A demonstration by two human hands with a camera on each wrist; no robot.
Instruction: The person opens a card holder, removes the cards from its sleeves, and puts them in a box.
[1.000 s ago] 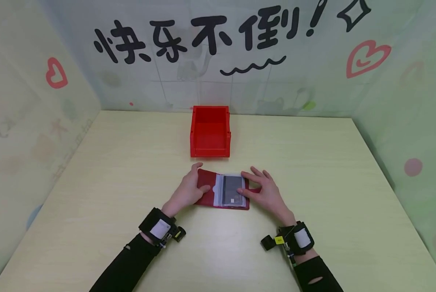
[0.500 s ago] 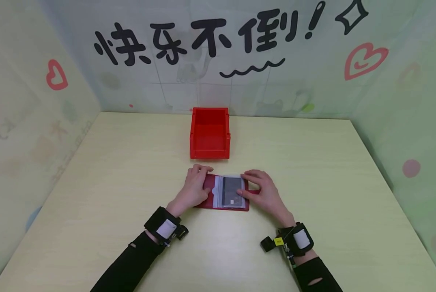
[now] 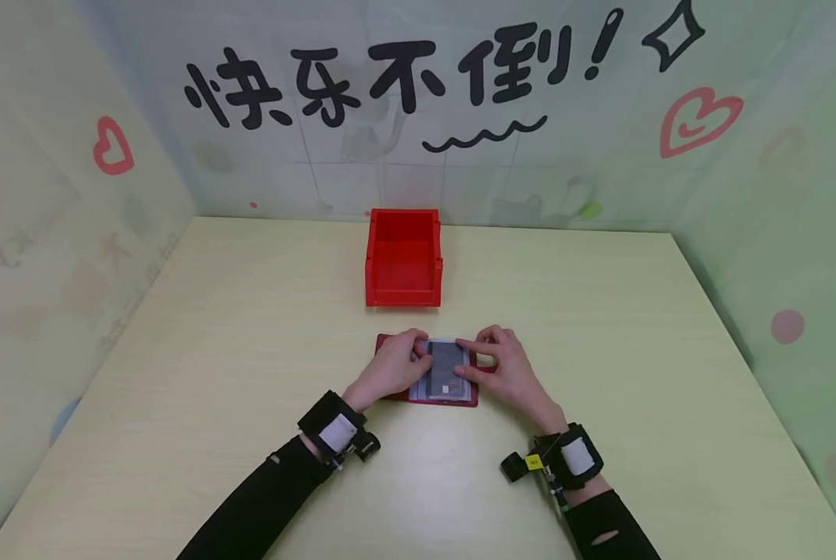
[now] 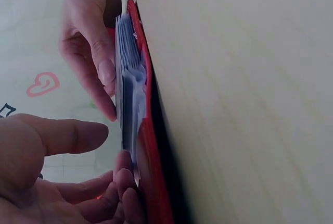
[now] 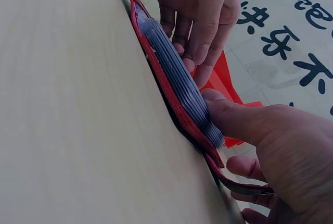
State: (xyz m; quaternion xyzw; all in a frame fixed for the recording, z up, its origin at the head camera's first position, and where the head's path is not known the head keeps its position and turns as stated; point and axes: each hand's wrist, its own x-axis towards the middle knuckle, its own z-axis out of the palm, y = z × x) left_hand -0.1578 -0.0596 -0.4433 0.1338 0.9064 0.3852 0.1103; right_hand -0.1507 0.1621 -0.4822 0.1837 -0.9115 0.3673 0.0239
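A red card holder lies unfolded on the table, with a stack of clear sleeves along its spine and a dark grey card showing in the top sleeve. My left hand is over the cover's left part; its fingertips touch the left edge of the sleeves, while its thumb stands apart above. My right hand holds the right side, thumb on the sleeves' edge and the other fingers bent by the strap.
A red plastic bin stands behind the card holder, near the back edge of the pale wooden table. Printed fabric walls enclose the back and both sides. Each wrist wears a black camera band.
My left hand has moved right, from the cover's left edge across to the edge of the sleeves. My right hand has stayed nearly in place. The card holder lies about where it was.
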